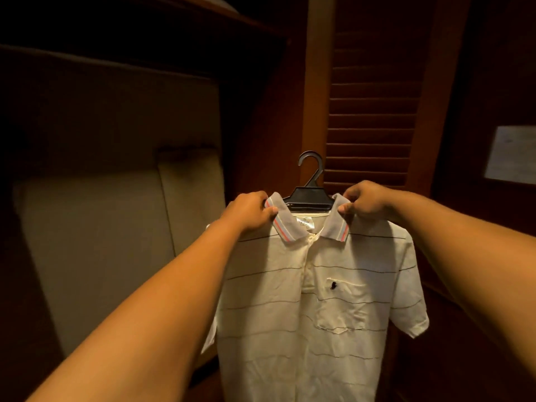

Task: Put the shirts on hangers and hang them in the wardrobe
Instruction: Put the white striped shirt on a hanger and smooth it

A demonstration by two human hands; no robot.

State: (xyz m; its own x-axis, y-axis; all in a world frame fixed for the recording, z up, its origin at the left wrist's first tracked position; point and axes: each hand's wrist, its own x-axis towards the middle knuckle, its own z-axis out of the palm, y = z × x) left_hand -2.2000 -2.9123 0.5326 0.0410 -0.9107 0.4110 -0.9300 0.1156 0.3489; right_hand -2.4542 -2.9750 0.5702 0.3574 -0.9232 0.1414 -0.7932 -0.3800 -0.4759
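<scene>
A cream polo shirt (316,309) with thin dark stripes and a grey collar hangs on a black plastic hanger (309,195), whose hook points up in front of me. My left hand (249,211) pinches the left collar and shoulder. At the right collar and shoulder, my right hand (362,203) pinches the cloth the same way. Both arms hold the shirt up, front facing me, in front of the dark wooden wardrobe (272,117). The hanger's arms are hidden inside the shirt.
A louvred wooden door (374,91) stands behind the shirt. To the left, pale garments or covers (116,227) hang in the dim wardrobe opening. A light rectangle (512,153) shows at the far right. A shelf edge (145,18) runs across the top left.
</scene>
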